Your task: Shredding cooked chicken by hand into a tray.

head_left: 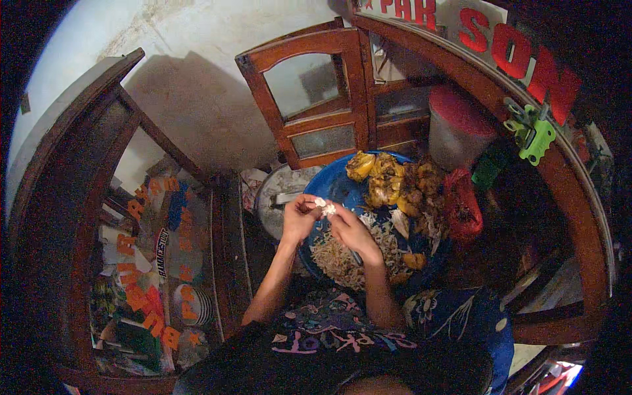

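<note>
Over a wide blue basin (334, 172), my left hand (300, 220) and my right hand (350, 230) meet with bent fingers. Small white shreds of what looks like chicken meat (325, 207) are pinched between their fingertips. Beneath the hands, a heap of pale brown shredded meat (342, 263) fills the near part of the basin. Yellow cooked chicken pieces (385, 183) lie at its far side, with darker brown pieces (424, 187) to their right. A dark, narrow object (356, 257) shows beside my right wrist; its kind is unclear.
A round metal lid with a handle (268, 201) sits left of the basin. To the right are a red plastic bag (463, 205) and a tub with a red lid (461, 131). A wooden cabinet door (313, 99) stands behind. Green clips (532, 135) hang on the right-hand frame.
</note>
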Available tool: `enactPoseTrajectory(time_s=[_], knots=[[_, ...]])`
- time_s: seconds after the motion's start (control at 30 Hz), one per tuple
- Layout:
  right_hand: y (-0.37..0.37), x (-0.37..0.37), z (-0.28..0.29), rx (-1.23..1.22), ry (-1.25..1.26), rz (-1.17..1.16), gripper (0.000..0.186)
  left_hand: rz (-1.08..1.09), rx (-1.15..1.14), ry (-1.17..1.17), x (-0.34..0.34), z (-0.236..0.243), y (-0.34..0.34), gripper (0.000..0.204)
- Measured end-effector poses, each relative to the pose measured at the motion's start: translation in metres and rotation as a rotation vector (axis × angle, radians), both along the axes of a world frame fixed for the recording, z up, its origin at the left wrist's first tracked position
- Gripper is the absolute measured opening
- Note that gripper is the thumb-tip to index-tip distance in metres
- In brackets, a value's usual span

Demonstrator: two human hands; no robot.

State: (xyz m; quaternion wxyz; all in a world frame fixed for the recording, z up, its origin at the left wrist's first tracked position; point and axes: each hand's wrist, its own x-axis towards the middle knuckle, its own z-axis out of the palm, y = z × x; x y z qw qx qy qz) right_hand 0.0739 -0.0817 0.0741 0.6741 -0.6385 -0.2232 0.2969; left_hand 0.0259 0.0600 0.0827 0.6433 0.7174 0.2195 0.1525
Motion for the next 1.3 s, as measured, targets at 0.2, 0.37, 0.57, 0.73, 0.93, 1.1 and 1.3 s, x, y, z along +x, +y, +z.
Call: enactPoseTrajectory(time_s=[0.2, 0.37, 0.57, 0.73, 0.93, 1.1, 1.3], knots=[[0.006, -0.001, -0.012, 0.032, -0.121, -0.046, 0.033, -0.001, 0.038, -0.074, 0.000, -0.001, -0.004, 0.013], [0.019, 0.001, -0.047, -0.012, -0.334, -0.222, 0.030, -0.012, 0.094, -0.037, 0.002, -0.005, 0.000, 0.011], [-0.005, 0.013, -0.025, -0.141, -0.269, -0.236, 0.028, 0.011, 0.074, -0.105, -0.003, 0.007, -0.002, 0.009], [-0.001, -0.004, -0.002, 0.056, 0.150, 0.105, 0.025, -0.026, 0.082, -0.110, -0.001, -0.001, -0.002, 0.006], [0.000, 0.013, -0.045, -0.144, -0.263, -0.216, 0.029, -0.101, 0.018, -0.054, -0.001, 0.006, -0.006, 0.003], [-0.001, 0.007, -0.025, -0.262, -0.201, -0.310, 0.035, -0.117, -0.050, -0.041, 0.000, 0.004, -0.014, 0.006], [0.013, -0.001, -0.036, -0.089, -0.288, -0.136, 0.037, -0.117, -0.153, 0.144, 0.001, 0.006, -0.012, 0.023]])
